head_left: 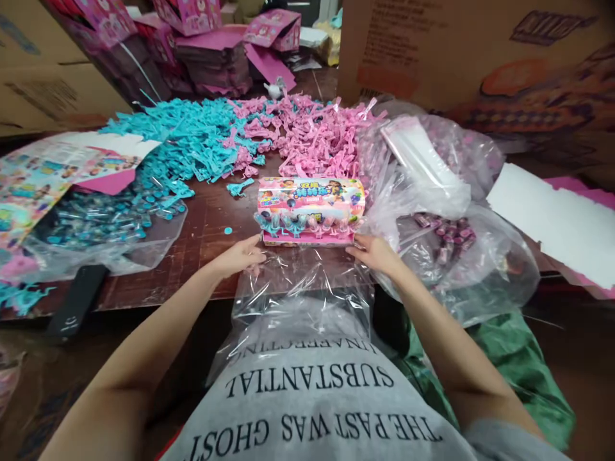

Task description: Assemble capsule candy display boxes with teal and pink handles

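Observation:
A pink printed toy display box (pixel 311 210) filled with small blue and pink toys stands on the brown table (pixel 206 224) in front of me. A clear plastic bag (pixel 302 288) lies between the box and my body, its mouth at the box's near edge. My left hand (pixel 240 255) pinches the bag's left edge by the box's lower left corner. My right hand (pixel 372 250) grips the bag's right edge at the box's lower right corner.
Heaps of blue plastic pieces (pixel 187 137) and pink plastic pieces (pixel 312 131) cover the far table. A bag of blue tubes (pixel 106 221) lies left, clear bags with dark items (pixel 446 234) right. A black phone (pixel 79 298) sits near left. Cardboard cartons (pixel 461 51) stand behind.

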{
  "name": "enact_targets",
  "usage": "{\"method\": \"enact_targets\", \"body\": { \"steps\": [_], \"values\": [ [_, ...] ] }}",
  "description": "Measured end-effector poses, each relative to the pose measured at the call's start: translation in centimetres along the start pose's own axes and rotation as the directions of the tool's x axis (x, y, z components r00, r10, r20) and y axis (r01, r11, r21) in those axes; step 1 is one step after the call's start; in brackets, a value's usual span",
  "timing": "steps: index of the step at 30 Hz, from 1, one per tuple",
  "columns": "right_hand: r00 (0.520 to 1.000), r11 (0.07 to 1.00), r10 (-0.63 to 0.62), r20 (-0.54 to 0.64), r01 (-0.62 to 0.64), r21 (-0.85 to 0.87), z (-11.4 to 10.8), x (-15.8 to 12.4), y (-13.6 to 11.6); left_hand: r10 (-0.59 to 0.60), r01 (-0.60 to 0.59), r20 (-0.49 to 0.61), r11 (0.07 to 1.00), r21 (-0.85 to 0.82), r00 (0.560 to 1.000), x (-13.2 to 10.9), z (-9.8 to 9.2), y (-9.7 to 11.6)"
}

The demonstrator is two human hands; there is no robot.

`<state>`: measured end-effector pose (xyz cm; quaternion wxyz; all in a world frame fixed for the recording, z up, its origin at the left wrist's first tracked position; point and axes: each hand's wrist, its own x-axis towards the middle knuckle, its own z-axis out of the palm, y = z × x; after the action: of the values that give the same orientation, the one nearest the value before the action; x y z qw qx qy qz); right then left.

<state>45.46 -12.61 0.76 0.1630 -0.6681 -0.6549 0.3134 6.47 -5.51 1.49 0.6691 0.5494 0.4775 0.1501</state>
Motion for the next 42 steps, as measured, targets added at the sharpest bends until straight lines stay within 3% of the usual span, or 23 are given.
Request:
{"method": "enact_targets", "body": {
  "steps": [4,6,11,14,17,20,22,26,29,32,36,39,42],
  "values": [
    [0.996,0.998,0.009,0.086,-0.015,0.060,1.2,-7.9,1.0,-0.094,0.090,0.071,0.994,0.067,0.993,-6.2,1.5,-3.5],
    [0.992,0.991,0.021,0.125,-0.037,0.127,2.1,-11.1,1.3,-0.146,0.141,0.080,0.987,0.073,0.986,-8.1,2.1,-4.6],
    [0.989,0.959,0.044,0.144,-0.082,0.273,3.4,-14.6,2.2,-0.168,0.141,0.130,0.970,0.197,0.977,-8.8,2.6,-4.3],
    [0.989,0.967,-0.058,0.134,0.023,0.255,2.3,-14.7,3.6,-0.129,0.066,0.188,0.948,0.312,0.974,-8.6,2.6,-3.4],
    [0.939,0.957,-0.285,0.192,0.266,0.117,0.4,-15.0,4.9,-0.046,-0.041,0.177,0.887,0.460,0.983,-9.1,2.8,-3.2],
    [0.861,0.903,-0.414,0.294,0.429,0.017,-0.3,-14.9,5.5,0.038,-0.152,0.177,0.705,0.693,0.984,-9.3,3.0,-4.1],
    [0.839,0.879,-0.432,0.331,0.474,-0.057,0.2,-14.5,5.5,0.068,-0.220,0.226,0.607,0.764,0.972,-9.0,3.1,-5.2],
    [0.890,0.893,-0.369,0.267,0.419,-0.164,1.1,-13.2,5.3,0.074,-0.236,0.237,0.574,0.784,0.969,-8.4,3.2,-7.1],
    [0.914,0.915,-0.334,0.232,0.373,-0.152,-0.7,-12.9,5.0,0.100,-0.216,0.194,0.575,0.789,0.976,-8.9,2.7,-6.7],
    [0.894,0.929,-0.349,0.281,0.370,-0.023,-4.4,-13.1,3.9,0.281,-0.265,0.111,0.604,0.752,0.953,-10.1,1.4,-4.5],
    [0.871,0.915,-0.398,0.288,0.352,0.199,-8.6,-12.1,2.0,0.527,-0.452,0.140,0.528,0.719,0.838,-10.9,-0.9,-0.4],
    [0.892,0.894,-0.400,0.209,0.329,0.304,-9.0,-10.2,1.7,0.558,-0.538,0.229,0.487,0.688,0.798,-9.8,-2.3,1.8],
    [0.935,0.839,-0.351,0.056,0.288,0.462,-6.9,-7.9,2.4,0.509,-0.534,0.220,0.631,0.562,0.832,-6.9,-2.8,2.3]
  ]
}}
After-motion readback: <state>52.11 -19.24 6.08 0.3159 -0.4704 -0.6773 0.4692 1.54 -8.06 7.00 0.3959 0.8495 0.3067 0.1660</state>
